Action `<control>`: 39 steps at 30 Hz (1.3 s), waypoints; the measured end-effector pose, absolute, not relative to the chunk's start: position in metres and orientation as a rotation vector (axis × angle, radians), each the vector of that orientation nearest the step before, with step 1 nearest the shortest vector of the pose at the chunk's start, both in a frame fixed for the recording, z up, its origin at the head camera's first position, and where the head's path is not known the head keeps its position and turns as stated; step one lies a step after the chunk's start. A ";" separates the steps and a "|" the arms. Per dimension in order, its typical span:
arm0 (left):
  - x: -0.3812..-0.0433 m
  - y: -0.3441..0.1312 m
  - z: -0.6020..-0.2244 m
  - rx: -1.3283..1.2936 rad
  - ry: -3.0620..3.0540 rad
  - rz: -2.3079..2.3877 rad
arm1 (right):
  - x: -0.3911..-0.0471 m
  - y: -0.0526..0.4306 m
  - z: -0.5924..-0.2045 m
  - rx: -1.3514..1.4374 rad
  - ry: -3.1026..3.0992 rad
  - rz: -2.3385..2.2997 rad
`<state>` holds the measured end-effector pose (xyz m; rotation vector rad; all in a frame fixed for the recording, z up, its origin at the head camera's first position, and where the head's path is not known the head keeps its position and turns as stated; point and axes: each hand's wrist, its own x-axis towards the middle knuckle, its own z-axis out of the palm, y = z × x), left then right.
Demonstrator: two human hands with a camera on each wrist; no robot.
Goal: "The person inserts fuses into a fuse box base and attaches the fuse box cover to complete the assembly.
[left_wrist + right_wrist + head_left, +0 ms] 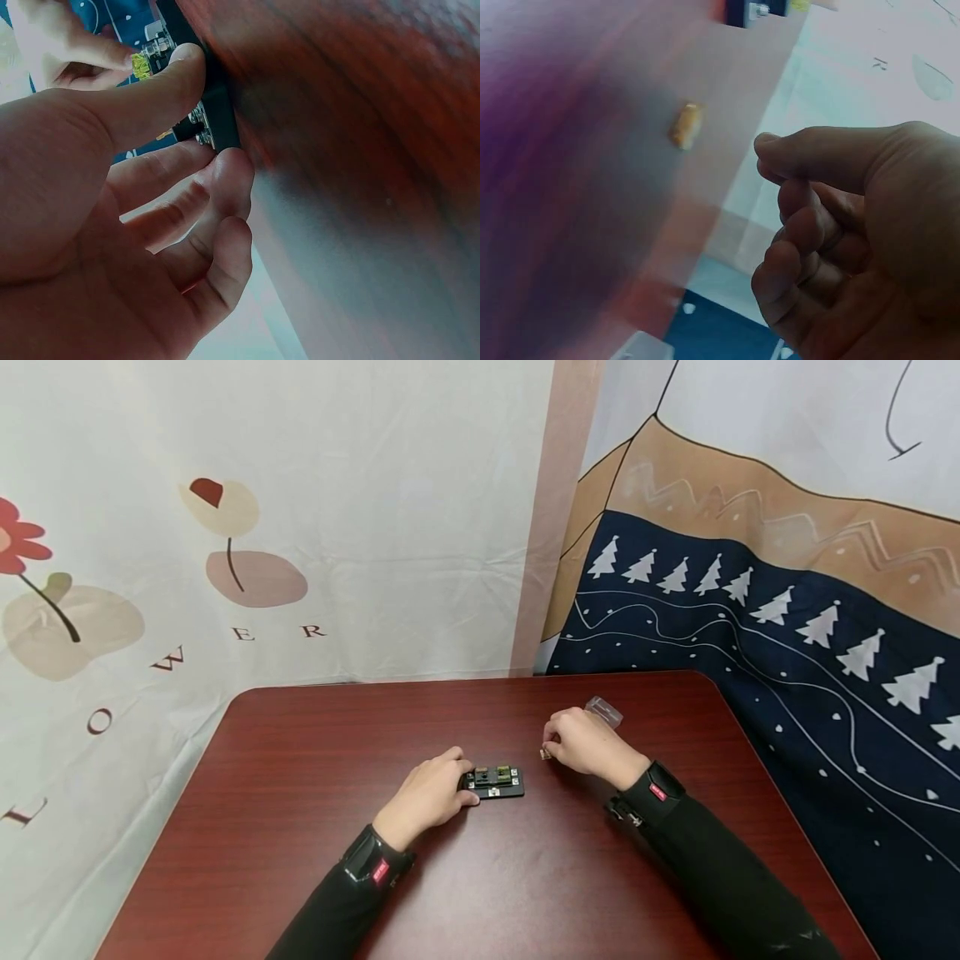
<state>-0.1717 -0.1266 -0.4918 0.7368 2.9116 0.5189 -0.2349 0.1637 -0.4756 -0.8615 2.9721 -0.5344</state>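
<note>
My left hand point(426, 793) holds the left end of a small black base point(512, 790), thumb on the near edge and fingers at the far side. Mounted on this base are small metal parts and a yellow-green block point(504, 772). Over the table to its right is my right hand point(588, 745), its fingers curled and the thumb tip against the index finger. Nothing shows between those fingertips in the right wrist view. A small gold-coloured piece point(686, 125) lies on the table, apart from the right fingers and blurred; its kind cannot be made out.
A clear plastic box point(604, 712) stands on the reddish-brown table point(322, 752) just behind the right hand. The table's far edge meets printed curtains point(420, 527). Bands with devices point(652, 789) wrap both wrists over dark sleeves.
</note>
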 end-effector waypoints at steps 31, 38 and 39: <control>-0.172 -0.127 -0.492 0.733 2.910 0.522 | -0.233 0.167 -0.494 -0.914 2.917 -0.434; -0.173 -0.127 -0.493 0.725 2.913 0.514 | -0.232 0.167 -0.494 -0.914 2.900 -0.450; -0.173 -0.127 -0.493 0.726 2.913 0.515 | -0.232 0.167 -0.494 -0.914 2.897 -0.453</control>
